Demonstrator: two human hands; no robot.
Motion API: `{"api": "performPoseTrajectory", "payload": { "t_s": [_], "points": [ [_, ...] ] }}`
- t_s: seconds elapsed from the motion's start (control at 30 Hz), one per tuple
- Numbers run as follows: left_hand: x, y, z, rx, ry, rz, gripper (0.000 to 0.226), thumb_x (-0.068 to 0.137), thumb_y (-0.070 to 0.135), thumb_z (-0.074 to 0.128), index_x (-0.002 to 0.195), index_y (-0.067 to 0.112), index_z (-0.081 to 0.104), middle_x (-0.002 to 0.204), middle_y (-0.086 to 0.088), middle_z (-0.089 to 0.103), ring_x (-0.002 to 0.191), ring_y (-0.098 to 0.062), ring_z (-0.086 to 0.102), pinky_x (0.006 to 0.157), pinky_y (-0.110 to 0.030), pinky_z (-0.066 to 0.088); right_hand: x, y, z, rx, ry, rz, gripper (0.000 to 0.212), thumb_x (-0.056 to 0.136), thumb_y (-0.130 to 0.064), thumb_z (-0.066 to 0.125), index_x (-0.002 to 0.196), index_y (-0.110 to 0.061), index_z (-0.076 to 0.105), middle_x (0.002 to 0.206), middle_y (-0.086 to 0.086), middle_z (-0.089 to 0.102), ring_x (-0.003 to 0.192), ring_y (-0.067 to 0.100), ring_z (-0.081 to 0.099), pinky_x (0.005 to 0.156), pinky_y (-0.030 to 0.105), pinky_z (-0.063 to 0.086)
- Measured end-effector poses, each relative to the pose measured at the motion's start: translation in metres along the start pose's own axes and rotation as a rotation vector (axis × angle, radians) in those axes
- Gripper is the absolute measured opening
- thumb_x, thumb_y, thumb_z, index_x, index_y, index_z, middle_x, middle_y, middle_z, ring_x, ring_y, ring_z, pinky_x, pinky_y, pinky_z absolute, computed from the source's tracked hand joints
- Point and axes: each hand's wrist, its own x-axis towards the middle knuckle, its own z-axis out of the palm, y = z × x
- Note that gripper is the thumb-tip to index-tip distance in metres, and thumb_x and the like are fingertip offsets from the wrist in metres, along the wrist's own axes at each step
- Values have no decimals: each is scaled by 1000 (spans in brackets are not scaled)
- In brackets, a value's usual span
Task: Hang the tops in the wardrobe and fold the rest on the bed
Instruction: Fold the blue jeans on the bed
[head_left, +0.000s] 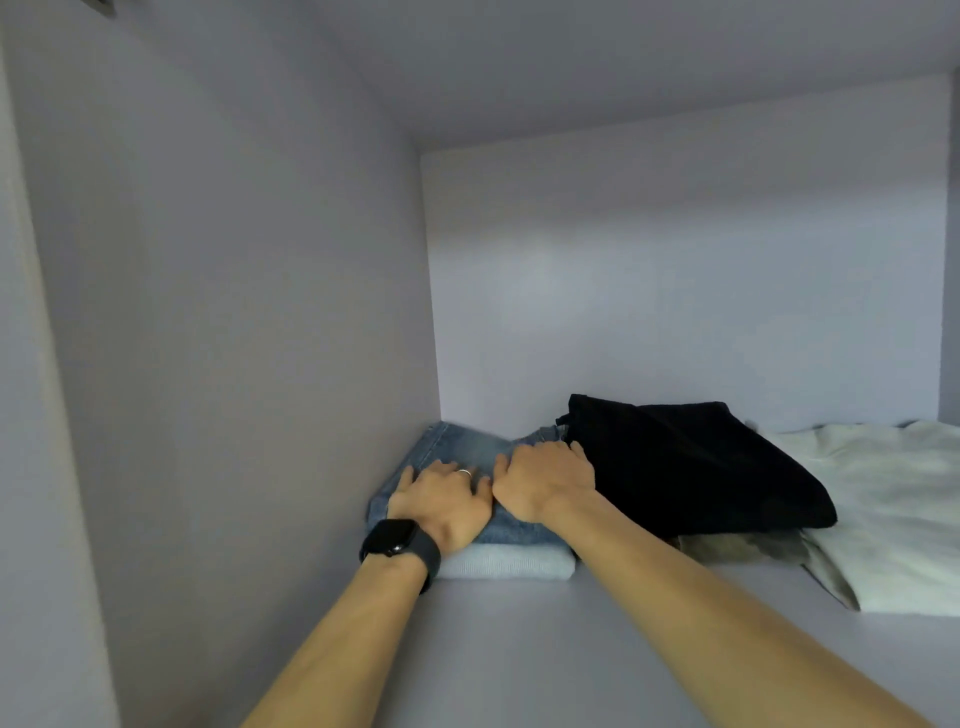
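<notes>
Folded blue jeans (462, 447) lie in the back left corner of a wardrobe shelf (519, 649), on top of a folded pale blue garment (509, 564). My left hand (441, 501), with a black watch on the wrist and a ring, presses flat on the jeans, fingers spread. My right hand (545, 480) rests palm down on the jeans right beside it, its fingers curled toward the far edge. Both hands touch each other. A folded black garment (691, 467) lies against my right hand's side.
The black garment sits on an olive-grey piece (737, 548). A cream-white folded garment (893, 519) fills the shelf's right side. The wardrobe's left wall (234, 312), back wall (675, 286) and shelf ceiling (623, 62) close in the space.
</notes>
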Motion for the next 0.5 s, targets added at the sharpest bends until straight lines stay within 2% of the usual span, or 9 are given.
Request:
{"api": "performPoseTrajectory", "payload": {
  "t_s": [0.07,0.13,0.27,0.4,0.5],
  "points": [
    [-12,-2,10,12,11,-53,54,102,51,14,141,37,50,155,-1,42,147,-20,28,122,-49,7,-13,0,6,29,-126,-3,61,103,-46,18,145,-16,49,157,18,37,147,32,30,122,52,13],
    [-15,-6,17,2,-1,-92,56,101,55,13,150,41,36,163,1,27,153,-18,14,123,-49,-1,-22,4,18,-8,-107,-51,60,104,-48,14,150,-22,43,165,17,22,153,31,16,123,52,8],
    [-5,-9,24,-17,-76,-94,60,99,57,11,156,41,23,167,3,17,154,-18,6,123,-47,-3,-19,12,30,-4,-58,-66,58,104,-48,15,151,-25,41,166,16,21,153,30,17,123,49,14],
    [4,-11,27,2,-98,-101,59,100,55,10,156,41,21,167,3,16,154,-18,6,123,-47,-1,-11,10,33,-5,-78,-42,59,103,-47,16,151,-25,41,165,15,22,152,30,19,122,49,17],
    [3,-7,22,-14,-101,-100,58,101,51,11,156,38,22,167,1,17,154,-20,7,123,-49,-1,-16,7,29,-7,-53,-38,59,105,-46,13,154,-22,36,166,15,19,153,29,16,124,47,13]
  ]
}}
